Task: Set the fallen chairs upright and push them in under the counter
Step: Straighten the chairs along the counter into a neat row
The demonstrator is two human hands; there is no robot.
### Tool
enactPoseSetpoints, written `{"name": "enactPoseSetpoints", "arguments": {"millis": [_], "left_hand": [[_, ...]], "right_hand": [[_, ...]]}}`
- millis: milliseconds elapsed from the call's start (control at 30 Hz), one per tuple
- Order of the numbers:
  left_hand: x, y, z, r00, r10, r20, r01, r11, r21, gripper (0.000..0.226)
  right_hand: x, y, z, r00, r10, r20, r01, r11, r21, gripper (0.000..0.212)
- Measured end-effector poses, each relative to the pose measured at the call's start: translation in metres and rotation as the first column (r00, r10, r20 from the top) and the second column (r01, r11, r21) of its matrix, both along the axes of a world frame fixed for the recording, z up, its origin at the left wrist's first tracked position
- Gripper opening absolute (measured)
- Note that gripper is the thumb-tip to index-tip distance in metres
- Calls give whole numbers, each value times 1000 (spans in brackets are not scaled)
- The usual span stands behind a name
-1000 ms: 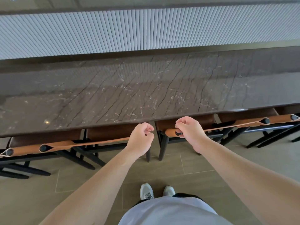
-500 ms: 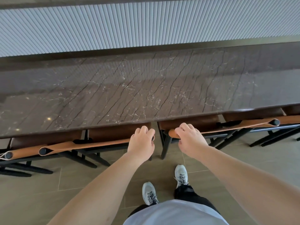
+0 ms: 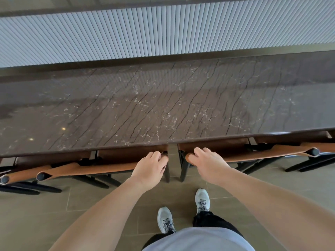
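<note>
Two upright chairs with tan leather backrests and black frames stand side by side, their seats under the dark marble counter (image 3: 163, 105). My left hand (image 3: 150, 169) lies over the right end of the left chair's backrest (image 3: 90, 169), fingers curled over its top. My right hand (image 3: 208, 163) does the same at the left end of the right chair's backrest (image 3: 262, 153). A narrow gap separates the two chairs between my hands. Their seats are mostly hidden by the counter edge.
Another matching chair (image 3: 23, 174) stands tucked in at the far left, and one more (image 3: 322, 146) at the far right. A ribbed white panel (image 3: 163, 33) runs behind the counter. My feet in grey shoes (image 3: 165, 220) stand on the tiled floor.
Both chairs have slid further under the counter. My hands went from tight fists on the backrest ends to fingers laid over their tops. My right foot has stepped forward.
</note>
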State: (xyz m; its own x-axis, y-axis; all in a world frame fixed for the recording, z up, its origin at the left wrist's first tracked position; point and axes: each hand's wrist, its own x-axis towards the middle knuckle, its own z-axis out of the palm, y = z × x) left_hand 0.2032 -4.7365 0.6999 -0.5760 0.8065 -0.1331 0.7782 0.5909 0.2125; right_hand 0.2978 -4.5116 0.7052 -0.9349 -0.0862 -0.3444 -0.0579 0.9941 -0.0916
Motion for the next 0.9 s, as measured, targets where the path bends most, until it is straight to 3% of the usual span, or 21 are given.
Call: {"name": "enactPoseSetpoints", "arguments": {"millis": [167,333,733,900], "left_hand": [[-2,0,4,999,-32,8,31,999,34,28],[-2,2,2,999,29,35,-30,1000,8,21],[-2,4,-5,998,59,5,-59,998,-32,18],[12,10,-3,973,221,71,-224,974,42,25]], "right_hand": [[-3,6,0,999,43,3,-42,998,-37,30],[-11,4,1,997,82,-7,-83,996,-44,25],[-12,1,3,993,118,-9,-118,993,-14,31],[-10,-3,7,999,53,3,-53,999,-5,30]]}}
